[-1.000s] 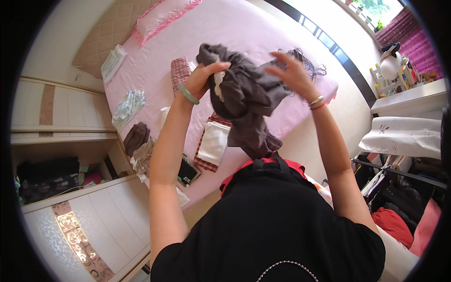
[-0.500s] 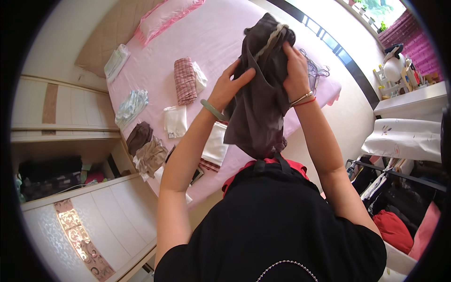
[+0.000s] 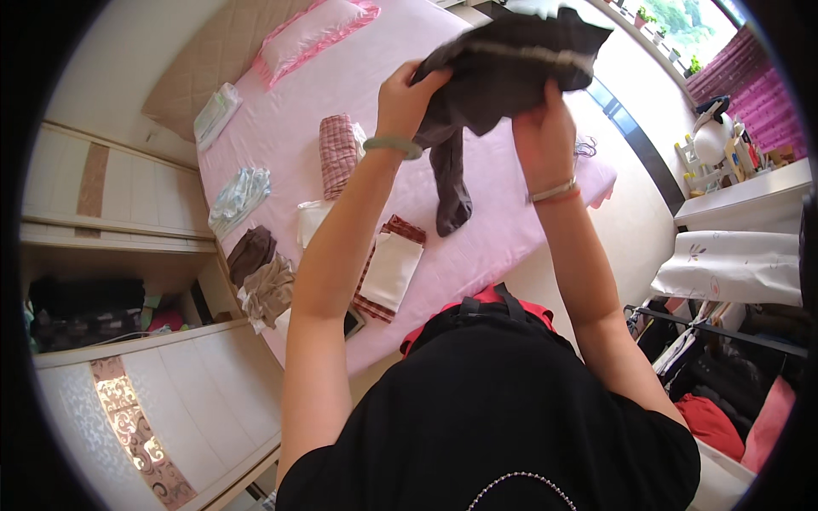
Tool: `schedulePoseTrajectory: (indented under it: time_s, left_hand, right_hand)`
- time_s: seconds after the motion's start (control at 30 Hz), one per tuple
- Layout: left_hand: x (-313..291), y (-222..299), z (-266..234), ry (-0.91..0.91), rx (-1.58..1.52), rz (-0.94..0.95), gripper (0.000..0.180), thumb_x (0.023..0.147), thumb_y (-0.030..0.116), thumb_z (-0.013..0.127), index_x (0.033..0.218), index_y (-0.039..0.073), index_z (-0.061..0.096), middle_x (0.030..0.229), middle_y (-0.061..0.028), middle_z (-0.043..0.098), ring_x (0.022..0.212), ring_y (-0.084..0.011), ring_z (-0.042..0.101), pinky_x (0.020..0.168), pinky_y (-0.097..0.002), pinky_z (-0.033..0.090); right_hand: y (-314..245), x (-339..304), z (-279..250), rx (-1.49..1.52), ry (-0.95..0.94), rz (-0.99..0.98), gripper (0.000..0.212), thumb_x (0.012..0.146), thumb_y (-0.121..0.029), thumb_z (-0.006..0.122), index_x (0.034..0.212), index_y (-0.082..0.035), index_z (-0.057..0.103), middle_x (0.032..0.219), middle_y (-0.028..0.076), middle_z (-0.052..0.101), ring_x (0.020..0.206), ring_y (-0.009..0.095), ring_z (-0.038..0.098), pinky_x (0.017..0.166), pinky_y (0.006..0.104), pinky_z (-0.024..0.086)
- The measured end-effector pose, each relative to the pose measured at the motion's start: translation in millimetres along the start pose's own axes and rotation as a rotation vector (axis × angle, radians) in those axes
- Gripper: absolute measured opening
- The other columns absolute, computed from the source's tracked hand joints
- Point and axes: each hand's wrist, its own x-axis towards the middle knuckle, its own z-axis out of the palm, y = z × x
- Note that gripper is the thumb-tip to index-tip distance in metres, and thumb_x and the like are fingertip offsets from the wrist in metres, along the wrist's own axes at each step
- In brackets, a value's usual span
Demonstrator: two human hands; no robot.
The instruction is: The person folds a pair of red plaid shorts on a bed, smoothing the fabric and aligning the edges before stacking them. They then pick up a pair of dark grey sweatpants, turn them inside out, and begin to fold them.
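Note:
Dark leggings (image 3: pixel 503 72) with a pale strip along the waistband stretch between my two hands, above the pink-sheeted bed. One narrow leg (image 3: pixel 450 187) of them hangs down toward the sheet. My left hand (image 3: pixel 407 98), below a green bangle, grips the left end of the bunched cloth, thumb over the fabric. The lower right side of the waistband is in my right hand (image 3: pixel 545 136), its fingers partly hidden behind the cloth. Beneath my left forearm lie a folded white cloth (image 3: pixel 394 271) with a red checked one under it and a rolled red checked cloth (image 3: pixel 336 157).
The bed (image 3: pixel 503 230) also bears a pink pillow (image 3: pixel 311 38), a light blue bundle (image 3: pixel 240 198) and brown and beige clothes (image 3: pixel 268 285) at its left edge. An open wardrobe drawer (image 3: pixel 85 311) is at left. Hanging clothes (image 3: pixel 724 366) are at right, below a cluttered shelf (image 3: pixel 750 183).
The leggings have gone from hanging upright in a bunch to being spread sideways, higher up. My left hand has risen, my right has dropped slightly, and one leg now dangles separately.

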Motion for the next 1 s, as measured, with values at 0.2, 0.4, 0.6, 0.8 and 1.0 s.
schedulePoseTrajectory:
  time_s: [0.2,0.4,0.6,0.8,1.0]
  left_hand:
    - [-0.8,-45.6,5.0,0.073,-0.059,-0.04,0.021,0.08,0.015,0.069,0.092,-0.003,0.066,0.077,-0.0025,0.064,0.072,-0.0107,0.057,0.068,-0.0269,0.049]
    - [-15.5,-47.5,16.3,-0.346,0.611,0.13,0.035,0.075,0.02,0.068,0.106,0.002,0.066,0.092,-0.0193,0.07,0.09,-0.033,0.068,0.081,-0.0388,0.052]
    - [-25.1,-39.1,7.9,-0.288,0.76,0.48,0.044,0.074,0.014,0.068,0.118,0.007,0.062,0.111,-0.016,0.066,0.102,-0.0324,0.065,0.089,-0.0393,0.051]
    - [-38.8,-81.5,-13.2,-0.096,0.845,0.387,0.045,0.079,0.007,0.067,0.123,0.012,0.063,0.116,-0.0108,0.066,0.107,-0.0299,0.064,0.092,-0.0379,0.051]
    - [-21.5,-69.3,-12.0,-0.323,0.051,-0.333,0.033,0.086,0.0,0.06,0.118,0.006,0.068,0.105,-0.0061,0.07,0.098,-0.0093,0.063,0.088,-0.0227,0.05]
  right_hand:
    - [-34.3,-50.3,-82.2,-1.563,-0.198,0.292,0.031,0.094,-0.032,0.065,0.113,-0.008,0.064,0.102,0.007,0.069,0.078,0.021,0.068,0.063,0.037,0.054]
    - [-31.7,-42.1,-32.9,-1.749,-0.435,-0.601,0.037,0.079,-0.026,0.08,0.107,-0.006,0.065,0.092,0.005,0.068,0.08,0.016,0.063,0.07,0.0284,0.05]
    - [-3.6,4.0,-58.1,-1.441,-0.402,0.121,0.026,0.084,-0.015,0.064,0.104,0.001,0.065,0.091,0.013,0.068,0.081,0.02,0.065,0.072,0.0297,0.052]
    - [-7.4,6.7,-56.6,-0.584,-0.288,0.609,0.019,0.087,-0.012,0.063,0.099,0.002,0.066,0.088,0.004,0.065,0.08,0.01,0.061,0.07,0.0234,0.05]
    - [-10.8,-0.4,-68.8,-1.899,-0.562,0.026,0.05,0.074,-0.042,0.079,0.107,-0.006,0.067,0.086,0.017,0.07,0.085,0.034,0.069,0.078,0.0409,0.052]
